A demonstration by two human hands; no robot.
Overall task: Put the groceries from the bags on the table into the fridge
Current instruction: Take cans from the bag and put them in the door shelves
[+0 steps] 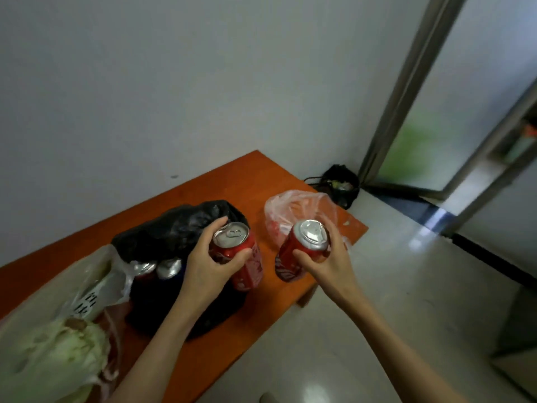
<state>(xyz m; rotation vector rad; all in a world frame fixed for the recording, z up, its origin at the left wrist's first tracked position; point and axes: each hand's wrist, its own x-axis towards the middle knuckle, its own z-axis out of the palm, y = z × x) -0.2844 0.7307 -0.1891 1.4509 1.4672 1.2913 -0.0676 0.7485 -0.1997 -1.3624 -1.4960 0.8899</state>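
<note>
Both hands are loaded now. The left hand (209,263) wraps a red aluminium soda can (238,251) just above the crumpled black plastic bag (180,225) in the middle of the orange wooden table (203,181). The right hand (322,257) grips a second red soda can (299,251), tilted, over the table's right edge by the thin clear plastic bag (299,205) at the far right corner. More silver can tops (158,267) sit in the black bag, and a pale green cabbage (55,344) lies bagged at the near left. No fridge in view, so I'd judge plenty is left.
</note>
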